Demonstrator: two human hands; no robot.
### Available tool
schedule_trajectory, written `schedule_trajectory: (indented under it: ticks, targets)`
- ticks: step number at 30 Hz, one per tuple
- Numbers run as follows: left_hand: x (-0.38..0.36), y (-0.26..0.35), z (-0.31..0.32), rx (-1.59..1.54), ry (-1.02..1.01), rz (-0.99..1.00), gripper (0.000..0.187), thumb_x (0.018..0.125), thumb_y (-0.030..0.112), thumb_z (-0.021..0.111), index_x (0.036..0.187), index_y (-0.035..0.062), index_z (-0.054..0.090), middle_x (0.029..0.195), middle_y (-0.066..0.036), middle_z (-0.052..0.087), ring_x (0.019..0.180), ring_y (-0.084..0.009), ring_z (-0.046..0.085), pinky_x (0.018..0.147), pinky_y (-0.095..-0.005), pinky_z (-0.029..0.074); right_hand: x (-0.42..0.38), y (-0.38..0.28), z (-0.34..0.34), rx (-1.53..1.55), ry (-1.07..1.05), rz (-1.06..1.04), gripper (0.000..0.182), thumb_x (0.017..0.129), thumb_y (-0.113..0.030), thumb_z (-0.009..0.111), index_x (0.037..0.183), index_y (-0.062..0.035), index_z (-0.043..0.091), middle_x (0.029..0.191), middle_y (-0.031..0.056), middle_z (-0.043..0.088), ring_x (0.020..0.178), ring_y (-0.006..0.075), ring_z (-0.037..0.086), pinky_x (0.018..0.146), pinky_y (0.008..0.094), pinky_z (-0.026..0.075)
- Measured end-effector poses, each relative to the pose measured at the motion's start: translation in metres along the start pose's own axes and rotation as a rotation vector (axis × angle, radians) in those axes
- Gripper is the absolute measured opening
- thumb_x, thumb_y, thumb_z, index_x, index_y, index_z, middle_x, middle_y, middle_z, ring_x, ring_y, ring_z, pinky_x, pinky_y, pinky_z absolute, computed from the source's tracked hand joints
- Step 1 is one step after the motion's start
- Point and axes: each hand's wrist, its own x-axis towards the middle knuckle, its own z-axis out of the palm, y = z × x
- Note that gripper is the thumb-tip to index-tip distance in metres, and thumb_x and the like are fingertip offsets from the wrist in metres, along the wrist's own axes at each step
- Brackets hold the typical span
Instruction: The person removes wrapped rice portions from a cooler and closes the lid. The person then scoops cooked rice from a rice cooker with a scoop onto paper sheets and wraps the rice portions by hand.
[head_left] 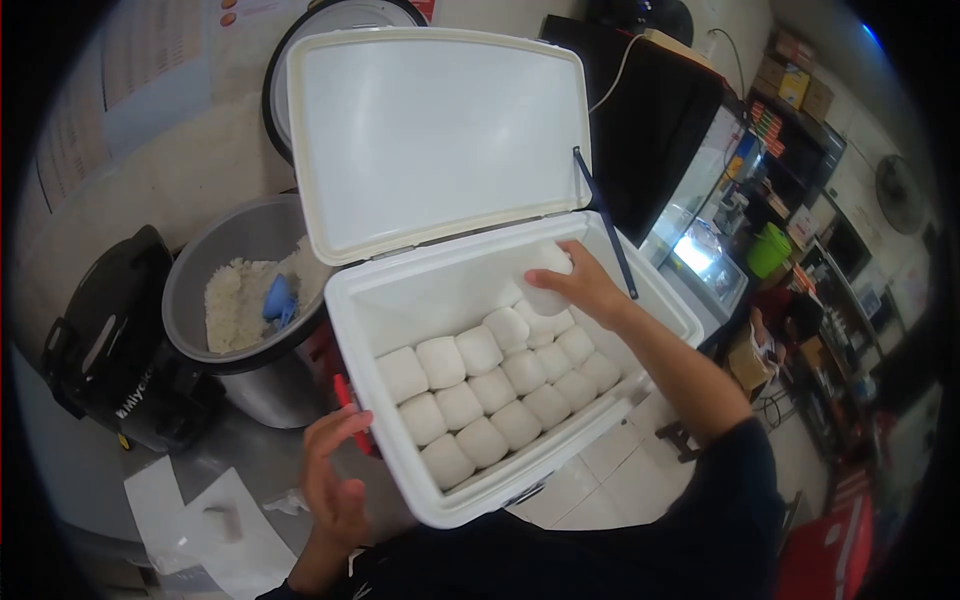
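A white cooler box (560, 448) stands in front of me with its lid (450, 140) raised. Inside, rounded white packets (492, 390) lie in rows, and a few at the back sit higher than the others. My right hand (580, 285) reaches in at the back right, its thumb and fingers closed around a white packet (545, 298) above the rest. What the packets contain is hidden. My left hand (338, 480) is beside the box's left side near a red handle (350, 395), fingers apart and holding nothing; one fingertip is at or close to the box wall.
To the left, a large pot (185, 300) contains white rice (232, 305) and a blue scoop (279, 300). A black appliance (140, 350) stands beside it. White sheets (225, 520) lie on the metal table. Behind the box rises a black cabinet (635, 130); shelves and a green bucket (768, 250) are farther right.
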Motion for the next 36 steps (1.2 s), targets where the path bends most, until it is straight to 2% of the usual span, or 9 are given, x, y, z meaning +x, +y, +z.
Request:
schedule_trajectory:
  ticks: [2, 11, 14, 17, 19, 22, 26, 30, 36]
  targets:
    - [0.003, 0.008, 0.018, 0.093, 0.079, -0.071, 0.059, 0.090, 0.048, 0.041, 0.107, -0.0075, 0.054, 0.106, -0.019, 0.059, 0.107, -0.0317, 0.050, 0.095, -0.0427, 0.034, 0.046, 0.076, -0.023, -0.344, 0.058, 0.262, 0.075, 0.073, -0.040, 0.073, 0.123, 0.0035, 0.037, 0.109, 0.0192, 0.055, 0.097, 0.0244, 0.057, 0.080, 0.0319, 0.047]
    - [-0.042, 0.042, 0.077, 0.314, 0.538, -0.122, 0.049, 0.090, 0.041, 0.042, 0.095, -0.0051, 0.057, 0.091, -0.018, 0.061, 0.090, -0.0289, 0.057, 0.092, -0.0457, 0.038, 0.098, 0.235, -0.020, -0.886, -0.141, -0.062, 0.055, 0.089, -0.041, 0.049, 0.116, 0.0065, 0.042, 0.112, 0.0273, 0.052, 0.106, 0.0367, 0.052, 0.089, 0.0426, 0.041]
    - [-0.062, 0.050, 0.093, 0.403, 0.574, -0.111, 0.048, 0.092, 0.042, 0.039, 0.099, -0.0038, 0.053, 0.085, -0.012, 0.055, 0.090, -0.0241, 0.053, 0.095, -0.0420, 0.035, 0.095, 0.161, -0.036, -1.439, -0.579, -0.263, 0.054, 0.088, -0.047, 0.046, 0.107, 0.0024, 0.054, 0.105, 0.0254, 0.056, 0.100, 0.0334, 0.056, 0.085, 0.0420, 0.043]
    - [-0.070, 0.054, 0.105, 0.523, 0.617, -0.117, 0.045, 0.093, 0.039, 0.038, 0.099, -0.0035, 0.053, 0.085, -0.012, 0.056, 0.089, -0.0232, 0.053, 0.096, -0.0423, 0.035, 0.101, 0.077, -0.032, -1.405, -0.494, -0.406, 0.052, 0.087, -0.052, 0.045, 0.097, -0.0037, 0.061, 0.089, 0.0191, 0.062, 0.086, 0.0304, 0.061, 0.078, 0.0415, 0.045]
    - [-0.074, 0.061, 0.113, 0.592, 0.647, -0.169, 0.044, 0.093, 0.038, 0.039, 0.098, -0.0028, 0.054, 0.084, -0.011, 0.056, 0.088, -0.0228, 0.053, 0.097, -0.0424, 0.034, 0.110, 0.018, -0.041, -1.194, -0.092, -0.823, 0.044, 0.086, -0.049, 0.048, 0.095, -0.0088, 0.062, 0.072, 0.0120, 0.063, 0.073, 0.0307, 0.062, 0.072, 0.0404, 0.047]
    - [-0.081, 0.073, 0.133, 0.627, 0.781, -0.214, 0.042, 0.092, 0.038, 0.040, 0.097, -0.0017, 0.055, 0.083, -0.010, 0.056, 0.088, -0.0227, 0.053, 0.097, -0.0424, 0.033, 0.182, -0.073, -0.075, -0.701, 0.299, -1.043, 0.039, 0.086, -0.041, 0.052, 0.101, -0.0059, 0.058, 0.087, 0.0156, 0.063, 0.088, 0.0314, 0.058, 0.078, 0.0438, 0.043]
    - [-0.102, 0.092, 0.168, 0.770, 0.870, -0.252, 0.041, 0.092, 0.037, 0.041, 0.094, -0.0015, 0.056, 0.081, -0.010, 0.057, 0.088, -0.0235, 0.054, 0.095, -0.0420, 0.035, 0.310, -0.117, -0.087, -0.695, 0.899, -1.206, 0.048, 0.087, -0.046, 0.048, 0.110, -0.0044, 0.057, 0.116, 0.0177, 0.056, 0.111, 0.0333, 0.050, 0.095, 0.0481, 0.035]
    - [-0.113, 0.097, 0.212, 0.885, 0.852, -0.325, 0.039, 0.091, 0.036, 0.043, 0.087, -0.0003, 0.058, 0.080, -0.012, 0.062, 0.084, -0.0266, 0.056, 0.091, -0.0420, 0.038, 0.329, -0.128, -0.082, -0.987, 0.546, -0.768, 0.065, 0.088, -0.058, 0.033, 0.116, -0.0030, 0.055, 0.116, 0.0200, 0.057, 0.114, 0.0331, 0.050, 0.103, 0.0549, 0.023]
    - [-0.125, 0.116, 0.261, 0.942, 0.689, -0.327, 0.023, 0.086, 0.022, 0.051, 0.087, 0.0010, 0.061, 0.080, -0.012, 0.063, 0.078, -0.0284, 0.059, 0.084, -0.0445, 0.044, 0.242, -0.137, -0.145, -0.886, 0.652, -1.141, 0.044, 0.087, -0.046, 0.049, 0.096, -0.0039, 0.057, 0.092, 0.0152, 0.061, 0.091, 0.0321, 0.058, 0.083, 0.0462, 0.043]
